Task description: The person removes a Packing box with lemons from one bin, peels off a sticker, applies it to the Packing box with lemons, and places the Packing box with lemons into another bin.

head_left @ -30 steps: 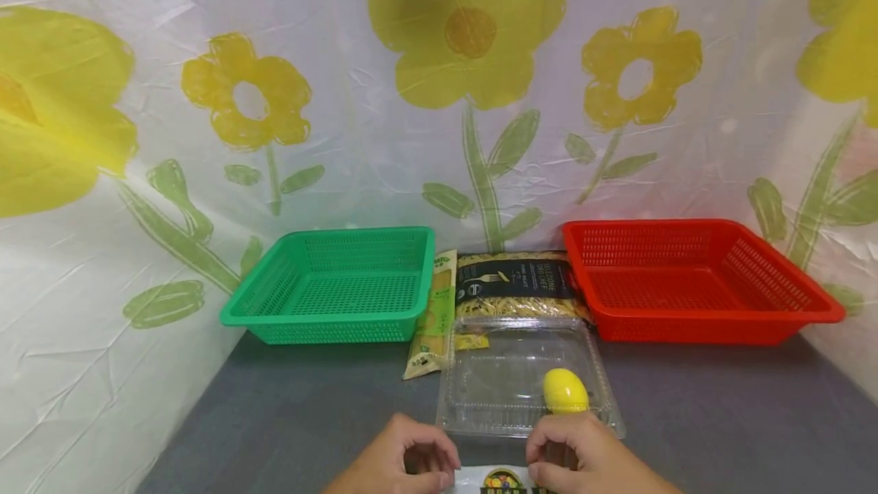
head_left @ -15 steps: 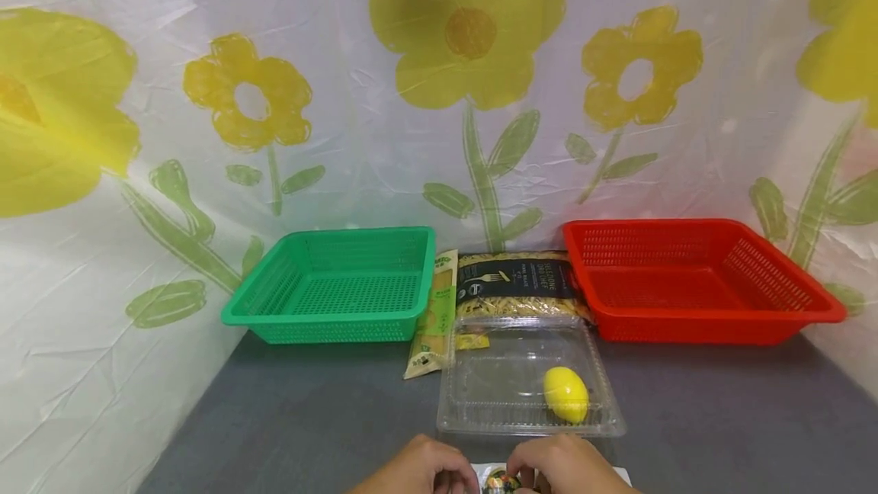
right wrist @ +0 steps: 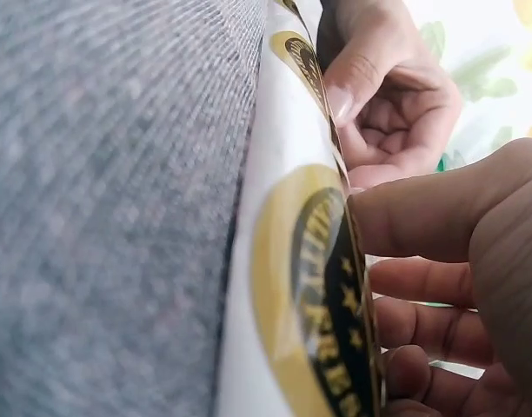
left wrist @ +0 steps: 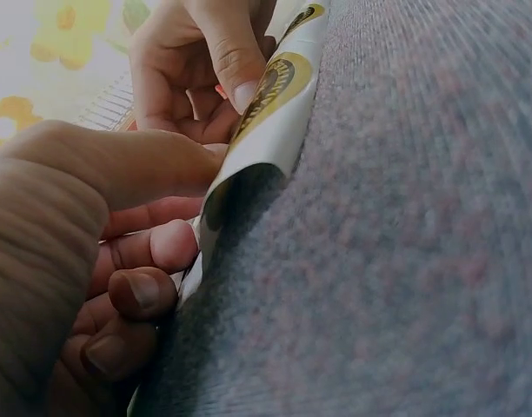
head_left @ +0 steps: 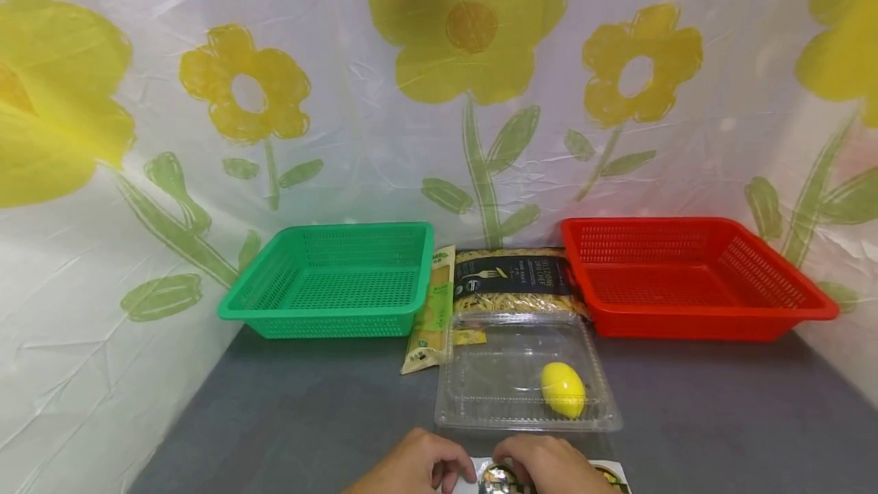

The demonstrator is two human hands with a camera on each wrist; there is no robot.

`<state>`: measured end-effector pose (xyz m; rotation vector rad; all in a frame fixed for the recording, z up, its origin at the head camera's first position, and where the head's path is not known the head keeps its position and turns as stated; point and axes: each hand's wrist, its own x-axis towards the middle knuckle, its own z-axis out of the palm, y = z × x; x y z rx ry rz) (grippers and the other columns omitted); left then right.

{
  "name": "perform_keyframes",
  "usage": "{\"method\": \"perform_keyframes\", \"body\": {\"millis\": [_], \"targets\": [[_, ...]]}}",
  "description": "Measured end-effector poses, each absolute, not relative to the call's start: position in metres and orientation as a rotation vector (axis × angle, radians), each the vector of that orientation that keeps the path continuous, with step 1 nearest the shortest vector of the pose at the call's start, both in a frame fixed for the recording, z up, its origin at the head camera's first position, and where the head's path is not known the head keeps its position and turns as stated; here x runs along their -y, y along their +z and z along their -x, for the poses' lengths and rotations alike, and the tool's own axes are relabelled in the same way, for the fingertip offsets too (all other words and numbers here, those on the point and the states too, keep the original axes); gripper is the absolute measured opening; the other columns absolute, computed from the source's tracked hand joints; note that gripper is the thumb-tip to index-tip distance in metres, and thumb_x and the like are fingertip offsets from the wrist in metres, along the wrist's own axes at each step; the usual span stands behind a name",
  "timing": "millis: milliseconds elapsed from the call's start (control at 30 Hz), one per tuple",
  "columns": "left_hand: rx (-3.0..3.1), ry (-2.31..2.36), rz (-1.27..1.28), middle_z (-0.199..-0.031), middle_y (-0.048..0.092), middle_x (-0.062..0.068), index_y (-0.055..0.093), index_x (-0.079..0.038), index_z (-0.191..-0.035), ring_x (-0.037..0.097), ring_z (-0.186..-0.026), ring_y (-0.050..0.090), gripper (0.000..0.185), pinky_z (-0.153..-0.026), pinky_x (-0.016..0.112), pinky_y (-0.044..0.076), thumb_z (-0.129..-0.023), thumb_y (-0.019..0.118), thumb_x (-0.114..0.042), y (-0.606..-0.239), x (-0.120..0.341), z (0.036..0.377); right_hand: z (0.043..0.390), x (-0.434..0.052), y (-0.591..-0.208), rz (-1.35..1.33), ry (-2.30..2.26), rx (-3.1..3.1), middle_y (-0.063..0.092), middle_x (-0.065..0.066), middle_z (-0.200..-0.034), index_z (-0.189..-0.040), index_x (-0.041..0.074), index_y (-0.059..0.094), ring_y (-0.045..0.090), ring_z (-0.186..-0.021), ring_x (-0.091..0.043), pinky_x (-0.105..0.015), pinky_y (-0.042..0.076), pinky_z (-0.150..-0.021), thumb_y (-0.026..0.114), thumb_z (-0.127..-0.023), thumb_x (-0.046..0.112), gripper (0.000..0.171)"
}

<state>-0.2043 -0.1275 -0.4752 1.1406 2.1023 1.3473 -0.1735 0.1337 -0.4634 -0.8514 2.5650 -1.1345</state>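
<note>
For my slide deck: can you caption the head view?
Both hands, left hand and right hand, pinch a white printed packet before a clear tray holding a lemon.

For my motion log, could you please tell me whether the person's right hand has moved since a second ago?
Yes. The right hand has drawn back toward the person, off the yellow plastic lemon lying in the clear plastic clamshell tray.

no lettering is legible: print on the black pasta bag (head_left: 516, 278) and white round-badged packet (right wrist: 292, 252) is too blurred.
</note>
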Motion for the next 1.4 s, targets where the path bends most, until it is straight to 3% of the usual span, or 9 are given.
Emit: {"method": "perform_keyframes", "body": {"millis": [133, 333, 467, 600, 867, 1000, 1233, 1400], "targets": [[-2.102, 1.360, -1.103, -0.067, 0.060, 0.006, 0.075, -0.002, -0.100, -0.007, -0.054, 0.042, 0.014, -0.051, 0.011, 0.037, -0.088, 0.075, -0.009, -0.4722, 0.1280, 0.2041, 0.1738, -0.1331, -0.4663, 0.834, -1.125, -2.580, 0.049, 0.020, -0.076, -0.104, 0.018, 0.072, 0.048, -0.067, 0.005, -0.020, 0.042, -0.060, 0.081, -0.083, 0.039, 0.031], [-2.088, 1.392, -1.043, -0.068, 0.055, -0.012, 0.074, 0.000, -0.099, -0.007, -0.054, 0.041, 0.016, -0.051, 0.011, 0.036, -0.088, 0.076, -0.012, -0.4745, 0.1301, 0.2051, 0.1744, -0.1325, -0.4677, 0.846, -1.084, -2.617, 0.052, 0.021, -0.084, -0.105, 0.020, 0.069, 0.049, -0.071, 0.004, -0.021, 0.043, -0.062, 0.081, -0.082, 0.042, 0.034], [-2.073, 1.407, -1.033, -0.069, 0.054, -0.015, 0.073, 0.001, -0.100, -0.007, -0.053, 0.041, 0.018, -0.051, 0.010, 0.036, -0.090, 0.075, -0.014, -0.4752, 0.1310, 0.2063, 0.1741, -0.1322, -0.4678, 0.855, -1.053, -2.644, 0.053, 0.021, -0.090, -0.106, 0.023, 0.066, 0.049, -0.071, 0.004, -0.021, 0.044, -0.062, 0.079, -0.084, 0.045, 0.034], [-2.066, 1.417, -1.016, -0.068, 0.054, -0.013, 0.074, 0.001, -0.100, -0.006, -0.053, 0.042, 0.017, -0.051, 0.011, 0.037, -0.091, 0.074, -0.013, -0.4745, 0.1318, 0.2067, 0.1750, -0.1321, -0.4669, 0.869, -1.031, -2.639, 0.056, 0.020, -0.095, -0.106, 0.024, 0.064, 0.050, -0.073, 0.005, -0.022, 0.047, -0.064, 0.078, -0.085, 0.047, 0.034], [-2.087, 1.424, -1.038, -0.065, 0.057, 0.002, 0.074, 0.001, -0.100, -0.006, -0.053, 0.042, 0.012, -0.049, 0.012, 0.037, -0.090, 0.068, -0.002, -0.4739, 0.1335, 0.2052, 0.1759, -0.1337, -0.4696, 0.969, -1.086, -2.607, 0.059, 0.018, -0.103, -0.106, 0.026, 0.063, 0.053, -0.080, 0.005, -0.023, 0.049, -0.066, 0.074, -0.089, 0.045, 0.028], [-2.115, 1.415, -1.063, -0.065, 0.058, 0.006, 0.074, 0.001, -0.099, -0.006, -0.053, 0.042, 0.014, -0.049, 0.012, 0.036, -0.088, 0.066, 0.002, -0.4728, 0.1334, 0.2052, 0.1749, -0.1329, -0.4696, 0.990, -1.186, -2.543, 0.060, 0.020, -0.097, -0.106, 0.026, 0.063, 0.052, -0.076, 0.005, -0.020, 0.048, -0.064, 0.073, -0.091, 0.039, 0.023], [-2.120, 1.417, -1.037, -0.064, 0.059, 0.006, 0.075, 0.002, -0.098, -0.006, -0.053, 0.043, 0.012, -0.049, 0.012, 0.038, -0.088, 0.069, 0.000, -0.4706, 0.1332, 0.2043, 0.1715, -0.1299, -0.4680, 0.968, -1.337, -2.440, 0.059, 0.022, -0.083, -0.099, 0.023, 0.064, 0.051, -0.068, 0.007, -0.018, 0.047, -0.060, 0.070, -0.094, 0.013, 0.013], [-2.109, 1.421, -1.061, -0.064, 0.056, -0.002, 0.075, 0.003, -0.098, -0.007, -0.054, 0.042, 0.013, -0.050, 0.010, 0.036, -0.092, 0.070, -0.008, -0.4755, 0.1312, 0.2049, 0.1705, -0.1310, -0.4695, 0.967, -1.411, -2.389, 0.059, 0.021, -0.082, -0.098, 0.019, 0.065, 0.050, -0.064, 0.007, -0.018, 0.047, -0.057, 0.071, -0.095, 0.017, 0.007]]}}
